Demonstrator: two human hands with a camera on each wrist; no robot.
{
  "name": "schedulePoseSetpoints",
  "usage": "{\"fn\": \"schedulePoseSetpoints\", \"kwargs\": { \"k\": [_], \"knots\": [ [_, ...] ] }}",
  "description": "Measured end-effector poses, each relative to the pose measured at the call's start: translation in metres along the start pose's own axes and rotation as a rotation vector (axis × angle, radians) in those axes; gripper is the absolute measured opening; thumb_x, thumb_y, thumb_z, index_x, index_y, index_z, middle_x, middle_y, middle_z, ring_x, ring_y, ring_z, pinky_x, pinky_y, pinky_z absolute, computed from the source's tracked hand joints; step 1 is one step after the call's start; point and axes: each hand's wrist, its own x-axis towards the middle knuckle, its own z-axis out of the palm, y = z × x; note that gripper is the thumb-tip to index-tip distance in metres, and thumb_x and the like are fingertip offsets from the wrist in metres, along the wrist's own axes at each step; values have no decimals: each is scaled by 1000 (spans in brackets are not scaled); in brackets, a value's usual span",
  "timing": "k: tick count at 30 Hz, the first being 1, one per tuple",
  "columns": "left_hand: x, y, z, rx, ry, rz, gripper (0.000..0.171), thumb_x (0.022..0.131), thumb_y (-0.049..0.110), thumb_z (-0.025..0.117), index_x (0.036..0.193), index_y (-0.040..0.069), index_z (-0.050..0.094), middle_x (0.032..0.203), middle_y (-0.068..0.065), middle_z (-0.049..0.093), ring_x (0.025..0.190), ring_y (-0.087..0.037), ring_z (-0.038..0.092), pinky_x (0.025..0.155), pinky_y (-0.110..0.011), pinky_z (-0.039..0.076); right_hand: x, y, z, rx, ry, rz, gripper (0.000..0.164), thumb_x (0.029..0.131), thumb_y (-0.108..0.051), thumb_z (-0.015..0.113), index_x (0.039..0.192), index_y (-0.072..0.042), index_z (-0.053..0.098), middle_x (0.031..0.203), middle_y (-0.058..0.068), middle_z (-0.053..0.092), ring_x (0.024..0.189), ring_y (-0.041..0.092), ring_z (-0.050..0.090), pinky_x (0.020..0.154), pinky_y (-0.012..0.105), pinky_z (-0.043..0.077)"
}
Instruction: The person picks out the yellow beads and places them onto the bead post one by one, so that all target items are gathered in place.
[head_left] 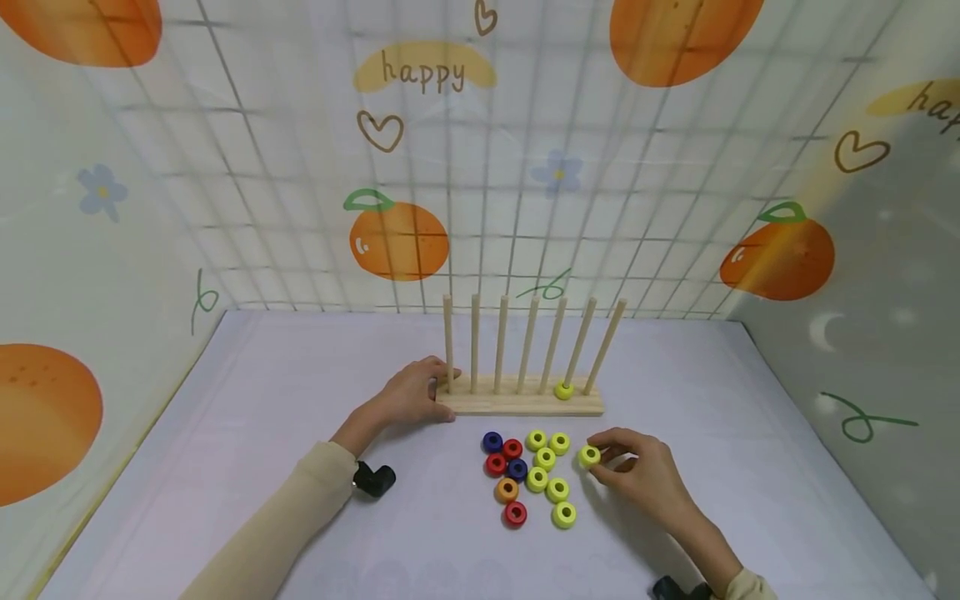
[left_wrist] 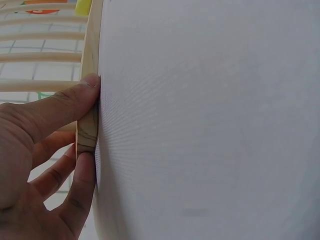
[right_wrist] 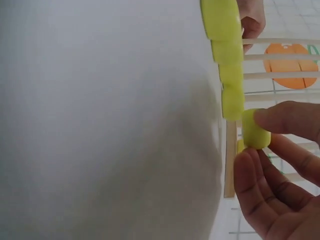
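My left hand (head_left: pixel 411 392) grips the left end of a wooden peg rack (head_left: pixel 517 404), thumb along its front edge and fingers round the end in the left wrist view. Several upright pegs stand on the rack, and one yellow bead (head_left: pixel 564 390) sits low on the second peg from the right. My right hand (head_left: pixel 645 471) pinches another yellow bead (right_wrist: pixel 256 129) between thumb and fingers, right of the loose beads and in front of the rack. Several loose yellow beads (head_left: pixel 545 458) lie on the table near that hand.
Left of the yellow beads lie red beads (head_left: pixel 515 514), blue beads (head_left: pixel 492 442) and an orange bead (head_left: pixel 507 489). A white cloth covers the table (head_left: pixel 300 358). Behind the rack rises a patterned curtain (head_left: pixel 285 167) with printed oranges, and similar cloth hangs at both sides.
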Motion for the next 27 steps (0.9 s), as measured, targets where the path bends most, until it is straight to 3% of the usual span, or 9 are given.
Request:
{"fn": "schedulePoseSetpoints", "kwargs": {
  "k": [9,16,27],
  "knots": [
    [2,1,-3,1,5,19,69,72,28,91,135,15,64,124,1,59,100,-18,52,84,-37,45,8,-5,-13,-58,44,-58,33,73,3,85,102,-8,75,94,-2,73,78,17,68,63,27,54],
    [-1,2,-1,2,-4,-6,68,72,29,91,134,18,65,127,3,58,112,-19,52,94,-41,43,12,-7,-27,-78,81,-68,33,73,2,86,103,-7,75,96,1,73,80,19,69,63,28,55],
    [-5,2,-2,-1,2,-4,68,71,27,91,133,16,65,123,3,59,99,-16,51,85,-37,44,20,-14,-36,-44,106,-69,33,74,2,86,104,-9,75,99,2,73,82,19,69,64,28,55]
  ]
}}
